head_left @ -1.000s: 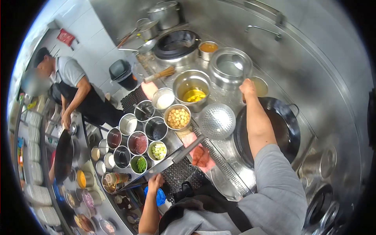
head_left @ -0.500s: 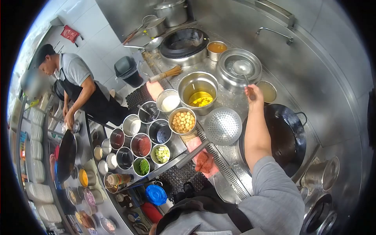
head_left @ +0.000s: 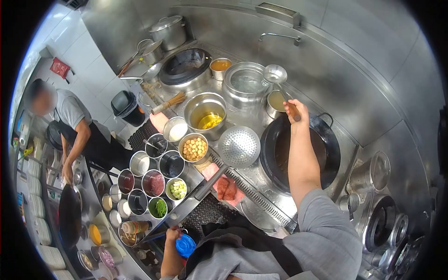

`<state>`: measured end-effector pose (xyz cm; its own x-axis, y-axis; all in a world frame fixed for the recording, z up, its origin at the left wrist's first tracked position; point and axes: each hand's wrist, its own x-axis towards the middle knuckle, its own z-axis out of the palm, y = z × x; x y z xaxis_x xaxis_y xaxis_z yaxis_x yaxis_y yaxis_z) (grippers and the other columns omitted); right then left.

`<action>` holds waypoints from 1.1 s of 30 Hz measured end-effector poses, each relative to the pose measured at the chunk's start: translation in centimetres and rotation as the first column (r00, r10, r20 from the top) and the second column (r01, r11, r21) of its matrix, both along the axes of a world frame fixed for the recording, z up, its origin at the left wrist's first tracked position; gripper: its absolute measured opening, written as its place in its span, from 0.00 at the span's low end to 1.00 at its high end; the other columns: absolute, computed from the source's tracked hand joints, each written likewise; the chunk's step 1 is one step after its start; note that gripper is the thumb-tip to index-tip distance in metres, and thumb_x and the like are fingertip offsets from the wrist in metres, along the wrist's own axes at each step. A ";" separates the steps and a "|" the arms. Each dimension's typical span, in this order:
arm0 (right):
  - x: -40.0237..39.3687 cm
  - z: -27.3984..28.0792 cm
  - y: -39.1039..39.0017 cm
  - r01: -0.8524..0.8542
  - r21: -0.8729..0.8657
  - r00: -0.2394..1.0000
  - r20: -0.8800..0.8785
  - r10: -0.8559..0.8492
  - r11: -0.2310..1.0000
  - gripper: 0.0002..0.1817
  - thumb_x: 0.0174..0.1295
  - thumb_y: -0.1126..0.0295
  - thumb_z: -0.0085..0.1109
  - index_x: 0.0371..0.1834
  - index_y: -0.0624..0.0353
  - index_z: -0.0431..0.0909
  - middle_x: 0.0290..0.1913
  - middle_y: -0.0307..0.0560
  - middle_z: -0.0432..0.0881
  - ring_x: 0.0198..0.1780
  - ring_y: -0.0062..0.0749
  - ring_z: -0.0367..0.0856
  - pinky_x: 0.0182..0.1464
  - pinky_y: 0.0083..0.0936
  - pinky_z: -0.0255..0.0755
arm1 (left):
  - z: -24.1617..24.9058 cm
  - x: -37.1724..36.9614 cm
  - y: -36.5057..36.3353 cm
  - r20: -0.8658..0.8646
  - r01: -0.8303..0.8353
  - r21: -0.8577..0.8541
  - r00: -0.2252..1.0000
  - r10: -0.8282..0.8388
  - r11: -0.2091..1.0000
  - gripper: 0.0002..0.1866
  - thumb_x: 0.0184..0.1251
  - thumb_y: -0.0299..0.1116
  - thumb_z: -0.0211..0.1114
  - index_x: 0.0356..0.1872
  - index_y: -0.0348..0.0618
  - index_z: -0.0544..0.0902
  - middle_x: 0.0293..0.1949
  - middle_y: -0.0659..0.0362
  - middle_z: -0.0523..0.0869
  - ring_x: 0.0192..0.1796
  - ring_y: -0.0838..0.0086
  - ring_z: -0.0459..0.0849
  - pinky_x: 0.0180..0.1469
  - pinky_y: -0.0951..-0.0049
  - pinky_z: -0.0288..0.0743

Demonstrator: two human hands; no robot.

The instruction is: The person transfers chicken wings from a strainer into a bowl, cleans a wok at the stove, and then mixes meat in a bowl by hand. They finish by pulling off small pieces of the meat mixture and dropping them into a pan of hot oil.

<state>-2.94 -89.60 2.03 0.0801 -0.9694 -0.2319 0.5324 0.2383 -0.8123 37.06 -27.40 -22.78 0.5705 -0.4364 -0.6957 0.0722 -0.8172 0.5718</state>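
The wooden handle of a ladle (head_left: pixel 275 74) is in my right hand (head_left: pixel 297 113), its fingers wrapped round it. Water spills from the ladle's bowl beside a steel pot of water (head_left: pixel 247 84). Just below is a small pot of pale liquid (head_left: pixel 278 101). My right forearm crosses over a large black wok (head_left: pixel 326 135) holding dark liquid. Low in the view, my left hand (head_left: pixel 174 233) has its fingers curled near the counter edge, above a blue lid (head_left: pixel 185 246); anything inside them is too small to make out.
A perforated strainer (head_left: pixel 239 146), a pot of yellow oil (head_left: pixel 205 114) and a bowl of round yellowish pieces (head_left: pixel 194 148) stand left of the wok. Several ingredient pots fill the side counter. Another person (head_left: pixel 77 116) holds a black wok (head_left: pixel 70 217) at far left. A tap (head_left: pixel 280 36) juts from the wall.
The ladle has risen out of the steel pot, and water now runs from it. My left hand has come into view at the bottom. The view has shifted.
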 end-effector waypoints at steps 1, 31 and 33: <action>-0.7 0.4 0.5 0.044 0.000 0.999 0.029 -0.044 0.999 0.05 0.52 0.75 0.56 0.23 0.62 0.71 0.28 0.56 0.80 0.20 0.32 0.75 0.20 0.20 0.69 | -0.6 -0.4 1.7 -0.054 0.051 0.075 0.997 -0.047 0.996 0.13 0.62 0.29 0.56 0.48 0.38 0.78 0.30 0.54 0.84 0.26 0.69 0.84 0.24 0.69 0.79; -28.1 -12.2 49.5 0.217 0.068 -0.247 -0.961 0.122 0.974 0.23 0.47 0.77 0.55 0.51 0.63 0.71 0.40 0.69 0.79 0.43 0.62 0.78 0.48 0.47 0.74 | -5.1 3.0 -1.1 -0.231 0.469 -0.026 0.856 -0.462 0.883 0.19 0.58 0.27 0.58 0.53 0.38 0.74 0.27 0.57 0.82 0.23 0.70 0.82 0.22 0.70 0.75; -25.2 -14.7 54.9 0.257 0.040 -0.234 -0.967 0.102 0.966 0.30 0.48 0.79 0.53 0.59 0.61 0.67 0.41 0.70 0.77 0.42 0.64 0.78 0.46 0.49 0.74 | -6.5 3.2 1.2 -0.249 0.377 -0.028 0.894 -0.372 0.926 0.16 0.58 0.26 0.58 0.49 0.38 0.76 0.27 0.57 0.83 0.23 0.70 0.83 0.21 0.69 0.76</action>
